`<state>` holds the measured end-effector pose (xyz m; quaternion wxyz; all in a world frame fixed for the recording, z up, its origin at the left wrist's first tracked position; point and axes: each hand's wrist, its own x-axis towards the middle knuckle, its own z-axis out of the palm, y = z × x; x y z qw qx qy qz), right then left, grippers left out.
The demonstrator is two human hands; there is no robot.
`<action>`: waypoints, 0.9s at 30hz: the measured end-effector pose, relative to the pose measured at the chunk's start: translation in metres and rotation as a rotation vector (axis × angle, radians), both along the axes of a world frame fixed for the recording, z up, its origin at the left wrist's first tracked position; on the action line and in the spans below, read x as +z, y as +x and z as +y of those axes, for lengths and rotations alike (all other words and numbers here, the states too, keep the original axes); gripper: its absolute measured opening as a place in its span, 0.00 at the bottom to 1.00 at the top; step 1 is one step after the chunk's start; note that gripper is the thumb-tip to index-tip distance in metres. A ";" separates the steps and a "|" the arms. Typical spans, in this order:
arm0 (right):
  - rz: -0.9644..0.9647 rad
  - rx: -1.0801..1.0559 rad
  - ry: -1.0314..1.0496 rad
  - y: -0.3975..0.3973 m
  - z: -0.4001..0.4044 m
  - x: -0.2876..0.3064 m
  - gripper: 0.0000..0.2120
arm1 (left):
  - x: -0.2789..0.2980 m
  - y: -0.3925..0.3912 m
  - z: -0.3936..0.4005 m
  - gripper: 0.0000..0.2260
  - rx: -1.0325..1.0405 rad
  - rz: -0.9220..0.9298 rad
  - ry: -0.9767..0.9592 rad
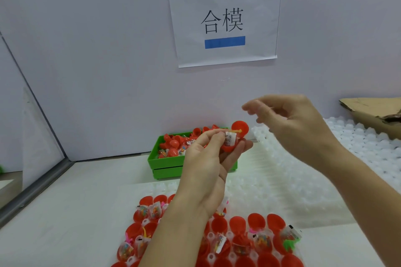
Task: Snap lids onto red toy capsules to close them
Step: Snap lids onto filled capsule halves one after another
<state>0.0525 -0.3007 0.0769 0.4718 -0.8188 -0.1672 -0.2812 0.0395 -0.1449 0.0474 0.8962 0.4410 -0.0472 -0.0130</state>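
My left hand grips an open red capsule in mid-air, its hinged lid standing up behind and a small clear toy packet poking out of the cup. My right hand hovers just above and to the right of it, fingers loosely curled, holding nothing, not touching the capsule. Below my arms lies a tray of several open red capsules with toy packets in them.
A green bin holding several red capsules stands against the back wall. White plastic blister trays cover the table to the right. A cardboard piece lies at the far right. A paper sign hangs on the wall.
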 end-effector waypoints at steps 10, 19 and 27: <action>0.522 0.448 0.289 0.014 -0.016 -0.018 0.17 | -0.004 0.003 0.003 0.06 -0.044 -0.007 0.080; 0.326 0.357 0.037 0.009 -0.016 -0.012 0.13 | -0.011 0.006 0.001 0.04 0.096 -0.125 0.409; 0.278 0.322 -0.022 0.008 -0.013 -0.011 0.09 | -0.014 0.002 -0.002 0.05 0.337 -0.356 0.661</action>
